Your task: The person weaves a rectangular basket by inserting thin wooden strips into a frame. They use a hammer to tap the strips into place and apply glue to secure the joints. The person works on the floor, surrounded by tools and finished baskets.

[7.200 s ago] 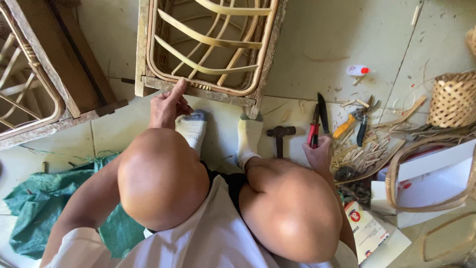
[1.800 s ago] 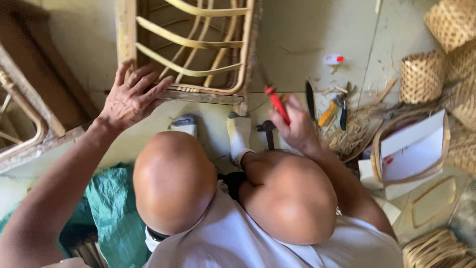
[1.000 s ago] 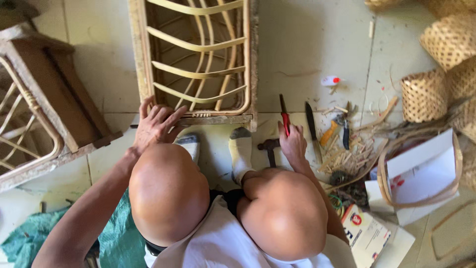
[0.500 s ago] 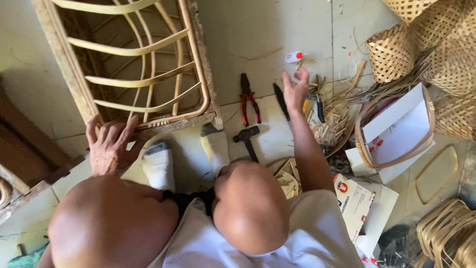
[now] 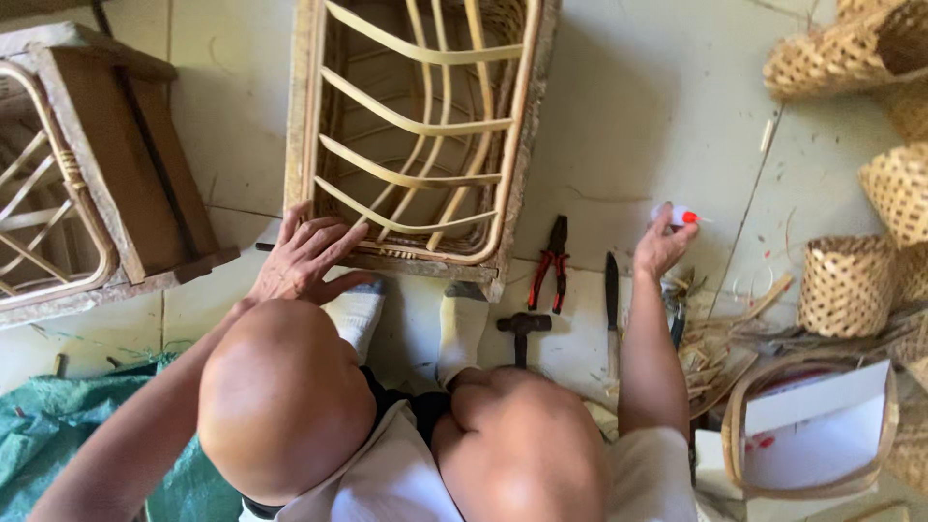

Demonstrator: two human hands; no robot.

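I squat on the floor with both knees in view. My left hand (image 5: 304, 256) lies flat with spread fingers on the lower rail of a rattan frame (image 5: 416, 126) that stands in front of my socked feet. My right hand (image 5: 660, 249) reaches out to the right over the floor, its fingertips closed on a small white bottle with a red cap (image 5: 680, 215). Red-handled pliers (image 5: 549, 266), a dark-bladed knife (image 5: 611, 290) and a hammer (image 5: 522, 327) lie on the tiles between my feet and the right hand.
A wooden and rattan chair frame (image 5: 106, 174) stands at the left. Woven baskets (image 5: 846, 285) sit along the right edge beside cane scraps (image 5: 715, 338). A white box under a cane hoop (image 5: 817, 435) is at the lower right, a green tarp (image 5: 39, 435) at the lower left.
My right hand put the red-handled pliers down on the floor, moved right and took hold of the small bottle. My left hand stayed on the frame's rail.
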